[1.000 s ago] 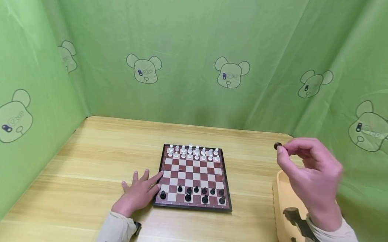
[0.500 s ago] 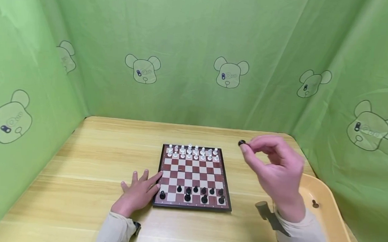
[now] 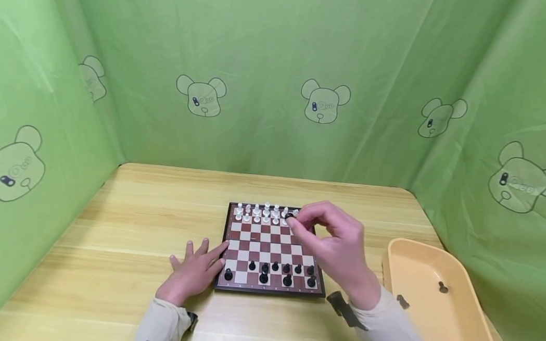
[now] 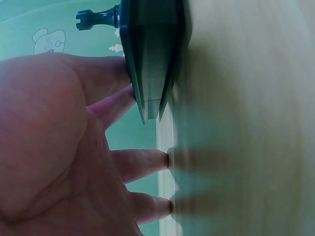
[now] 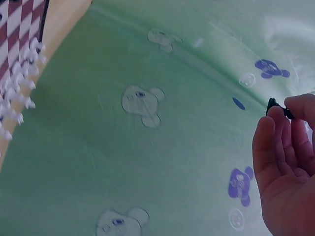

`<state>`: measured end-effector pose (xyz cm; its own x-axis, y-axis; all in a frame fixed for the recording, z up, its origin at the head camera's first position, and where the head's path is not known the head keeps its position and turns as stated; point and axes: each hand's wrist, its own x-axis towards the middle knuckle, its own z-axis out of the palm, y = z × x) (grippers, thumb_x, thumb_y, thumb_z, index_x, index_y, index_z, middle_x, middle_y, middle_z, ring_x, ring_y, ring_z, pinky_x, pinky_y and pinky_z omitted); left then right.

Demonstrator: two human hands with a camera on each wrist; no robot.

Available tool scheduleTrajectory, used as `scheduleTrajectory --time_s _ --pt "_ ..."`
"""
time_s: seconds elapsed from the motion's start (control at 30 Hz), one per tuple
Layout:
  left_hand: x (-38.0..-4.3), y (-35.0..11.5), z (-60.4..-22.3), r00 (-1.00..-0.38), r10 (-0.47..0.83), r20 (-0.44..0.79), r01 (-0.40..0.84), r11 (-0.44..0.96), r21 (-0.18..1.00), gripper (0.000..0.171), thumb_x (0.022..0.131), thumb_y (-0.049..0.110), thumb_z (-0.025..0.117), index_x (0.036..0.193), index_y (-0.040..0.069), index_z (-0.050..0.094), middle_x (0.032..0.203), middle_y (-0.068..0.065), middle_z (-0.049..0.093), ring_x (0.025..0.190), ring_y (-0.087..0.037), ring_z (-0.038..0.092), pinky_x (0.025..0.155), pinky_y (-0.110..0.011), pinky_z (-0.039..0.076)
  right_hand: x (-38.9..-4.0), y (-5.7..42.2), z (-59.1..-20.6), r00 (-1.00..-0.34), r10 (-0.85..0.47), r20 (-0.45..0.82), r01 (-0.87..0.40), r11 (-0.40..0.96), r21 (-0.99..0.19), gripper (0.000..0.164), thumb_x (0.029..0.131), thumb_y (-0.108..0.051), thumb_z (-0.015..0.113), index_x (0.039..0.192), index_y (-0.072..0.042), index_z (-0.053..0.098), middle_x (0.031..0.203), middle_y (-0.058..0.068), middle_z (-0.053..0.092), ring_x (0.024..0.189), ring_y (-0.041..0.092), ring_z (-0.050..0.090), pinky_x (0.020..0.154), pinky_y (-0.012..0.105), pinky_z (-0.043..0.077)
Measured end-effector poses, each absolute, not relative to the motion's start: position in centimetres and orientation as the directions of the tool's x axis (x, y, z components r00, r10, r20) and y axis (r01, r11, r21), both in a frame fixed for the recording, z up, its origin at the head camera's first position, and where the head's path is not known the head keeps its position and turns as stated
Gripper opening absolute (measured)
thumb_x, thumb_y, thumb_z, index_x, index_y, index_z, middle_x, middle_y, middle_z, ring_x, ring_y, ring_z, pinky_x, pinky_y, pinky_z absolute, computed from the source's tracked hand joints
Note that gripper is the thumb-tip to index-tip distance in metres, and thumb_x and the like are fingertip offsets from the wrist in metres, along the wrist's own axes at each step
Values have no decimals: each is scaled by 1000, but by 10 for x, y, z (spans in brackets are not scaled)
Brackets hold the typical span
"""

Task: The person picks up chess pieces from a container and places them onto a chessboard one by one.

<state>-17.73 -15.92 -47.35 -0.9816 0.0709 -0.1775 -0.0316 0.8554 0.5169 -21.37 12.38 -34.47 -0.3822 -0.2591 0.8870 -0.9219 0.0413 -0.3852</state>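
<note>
In the head view my right hand (image 3: 331,247) pinches a small black chess piece (image 3: 290,216) between thumb and fingertips, raised over the right half of the chessboard (image 3: 270,248). The right wrist view shows that black chess piece (image 5: 272,105) with its wide base outward; its top is hidden by fingers. My left hand (image 3: 193,276) has its fingers spread, thumb and index finger against the board's left edge. In the left wrist view the other fingertips meet the tabletop, and a black rook (image 4: 96,18) stands on the board's corner. White pieces (image 3: 257,219) fill the two far rows.
Several black pieces (image 3: 264,277) stand in the two near rows, with gaps among them. An orange tray (image 3: 476,303) at the right holds a few dark pieces (image 3: 442,287). Green curtains (image 3: 266,128) enclose the wooden table (image 3: 158,200) at the back and sides.
My right hand has moved left with the black chess piece, from above the tray to over the board, baring more of the tray. The left hand has stayed at the board's edge.
</note>
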Motion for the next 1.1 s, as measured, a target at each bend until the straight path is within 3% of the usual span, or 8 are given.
scheduleTrajectory --time_s 0.43,0.77,1.1 --pt "-177 -160 -475 -980 72 -184 -35 853 521 51 111 40 44 160 30 41 165 -29 24 149 -62 4 104 -88 -8 -219 86 -375 -457 -350 818 -885 87 -457 17 81 7 80 88 -5 70 81 4 72 68 13 66 63 19 58" --pt "-178 -160 -474 -981 74 -181 -29 861 509 51 111 40 44 160 30 41 165 -29 25 148 -63 5 103 -89 -6 -216 64 -402 -601 -434 671 -788 181 -588 12 87 -1 81 90 -5 70 83 1 72 71 7 65 62 20 59" --pt "-179 -160 -475 -981 74 -177 -25 865 502 51 110 40 45 160 30 41 164 -30 26 148 -64 6 102 -90 -6 -217 52 -419 -702 -518 489 -684 297 -666 5 91 -5 78 90 -6 72 83 -1 72 73 5 65 65 18 58"
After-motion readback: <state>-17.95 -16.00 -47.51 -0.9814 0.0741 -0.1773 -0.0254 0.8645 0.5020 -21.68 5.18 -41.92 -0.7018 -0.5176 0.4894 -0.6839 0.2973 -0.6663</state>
